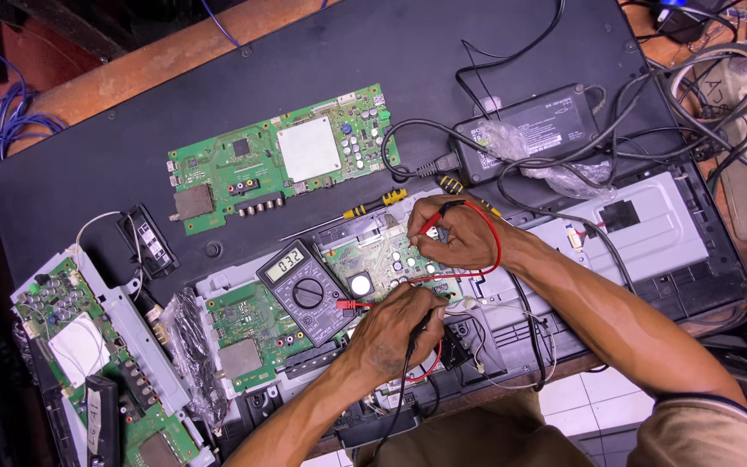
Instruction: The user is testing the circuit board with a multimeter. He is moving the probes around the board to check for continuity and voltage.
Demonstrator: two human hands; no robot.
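Note:
My right hand [458, 233] pinches a red multimeter probe [430, 223], its tip down on a green circuit board [380, 259] at the middle of the bench. My left hand [395, 329] grips a black probe [417, 327] and rests on the same board's near edge. A dark grey digital multimeter [304, 290] lies just left of both hands, its screen lit with a reading. A red lead [496, 246] loops around my right wrist; the black lead [404, 389] runs down past my left wrist.
A large green board [283, 160] lies on a black panel [131, 130] behind. More boards sit at left [248, 333] and far left [79, 346]. A black power adapter [529, 130] with tangled cables is at upper right. A yellow-black screwdriver [373, 203] lies near my right hand.

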